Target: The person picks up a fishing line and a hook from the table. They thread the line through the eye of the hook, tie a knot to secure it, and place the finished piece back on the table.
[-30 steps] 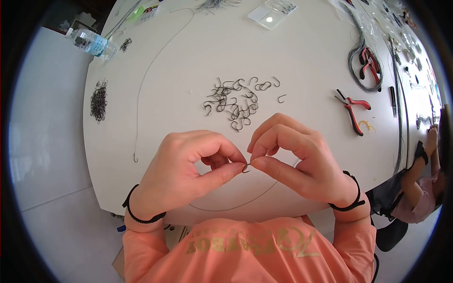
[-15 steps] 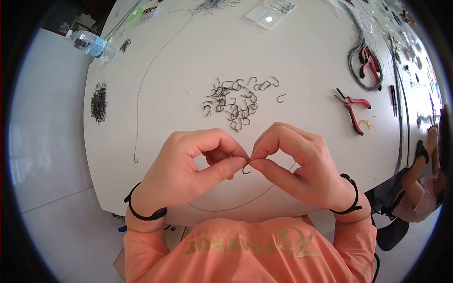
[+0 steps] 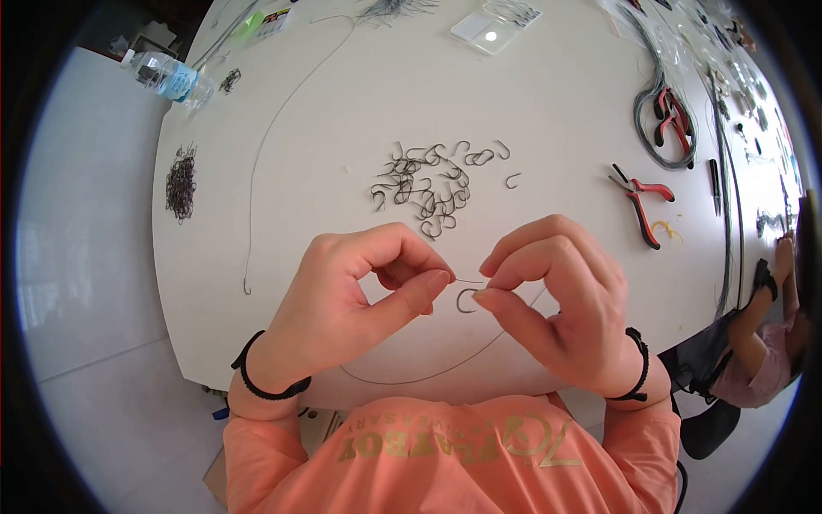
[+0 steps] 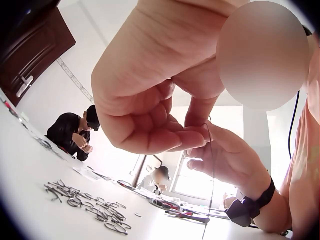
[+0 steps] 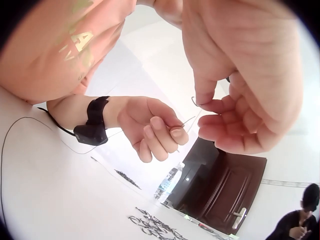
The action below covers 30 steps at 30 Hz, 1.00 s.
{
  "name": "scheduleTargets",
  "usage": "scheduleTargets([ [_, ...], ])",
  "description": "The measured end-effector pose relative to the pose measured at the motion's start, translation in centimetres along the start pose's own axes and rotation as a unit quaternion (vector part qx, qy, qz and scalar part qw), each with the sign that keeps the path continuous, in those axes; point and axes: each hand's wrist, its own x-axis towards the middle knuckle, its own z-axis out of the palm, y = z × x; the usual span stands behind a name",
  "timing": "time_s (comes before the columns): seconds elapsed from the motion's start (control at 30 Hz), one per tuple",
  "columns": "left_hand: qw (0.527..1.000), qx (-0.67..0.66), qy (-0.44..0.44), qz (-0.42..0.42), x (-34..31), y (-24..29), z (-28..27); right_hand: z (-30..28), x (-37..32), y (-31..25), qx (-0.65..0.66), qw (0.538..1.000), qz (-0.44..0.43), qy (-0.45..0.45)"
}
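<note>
Over the near edge of the white table (image 3: 556,111), my left hand (image 3: 360,295) pinches the end of a thin grey wire (image 3: 467,281) between thumb and forefinger. My right hand (image 3: 548,291) pinches a small dark hook (image 3: 465,301) that hangs below its thumb tip, a few centimetres right of the left hand. The short wire stretch runs between the two hands. The left wrist view shows the wire (image 4: 212,165) dropping from the pinched fingers. From the right wrist camera, the hook (image 5: 194,102) sits at the thumb tip.
A heap of dark hooks (image 3: 424,184) lies just beyond the hands. Red-handled pliers (image 3: 638,201) lie to the right, more tools and coiled wire (image 3: 664,111) further right. A second hook heap (image 3: 179,182), a long wire (image 3: 265,137) and a water bottle (image 3: 167,77) are left. Another person (image 3: 771,334) sits right.
My hands have drawn apart: the right hand moved right with the hook, so a short stretch of wire now shows between the fingertips that touched a second ago.
</note>
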Motion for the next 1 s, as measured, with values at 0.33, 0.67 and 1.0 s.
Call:
scheduleTargets([
  [0.33, 0.999, -0.020, -0.028, -0.001, -0.02, 0.15, 0.05, 0.67, -0.26, 0.91, -0.018, 0.997, -0.043, -0.053],
  [0.67, 0.999, -0.018, -0.043, -0.023, 0.01, 0.62, -0.12, 0.30, -0.16, 0.61, -0.019, 0.997, -0.036, -0.067],
  [1.0, 0.998, -0.009, -0.052, -0.027, -0.27, 0.73, -0.35, 0.62, -0.42, 0.84, -0.042, 0.996, -0.059, -0.054],
])
